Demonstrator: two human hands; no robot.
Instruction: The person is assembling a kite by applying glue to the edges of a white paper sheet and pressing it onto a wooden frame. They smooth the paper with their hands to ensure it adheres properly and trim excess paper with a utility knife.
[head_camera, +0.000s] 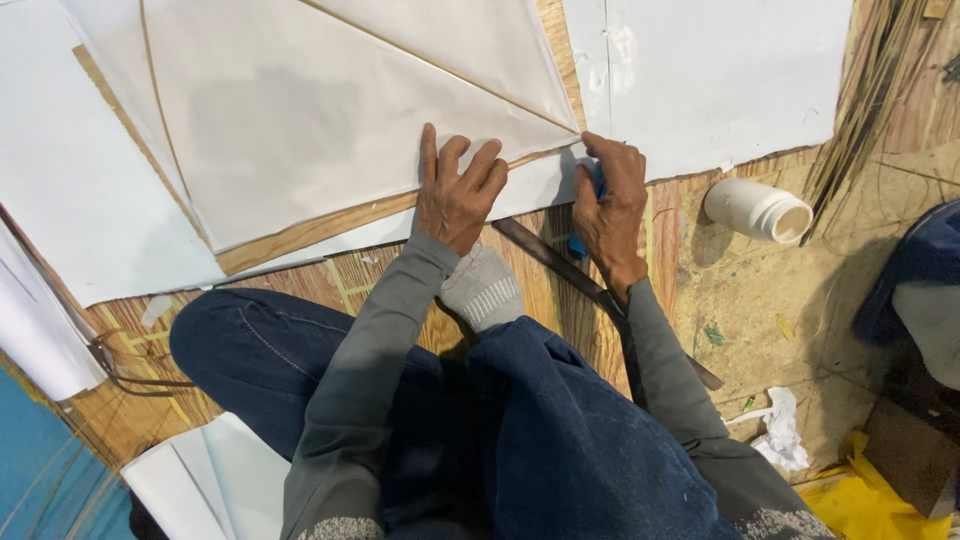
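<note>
A cream paper kite sheet with thin bamboo sticks lies on white paper over a woven mat. My left hand presses flat on the kite's lower edge, fingers spread. My right hand is closed around a small blue tool, its fingertips at the kite's pointed corner. A long dark metal ruler lies under my right wrist.
An open white plastic jar lies on its side at the right. A bundle of thin bamboo strips sits at the upper right. Crumpled white paper, yellow plastic and folded white sheets lie near my legs.
</note>
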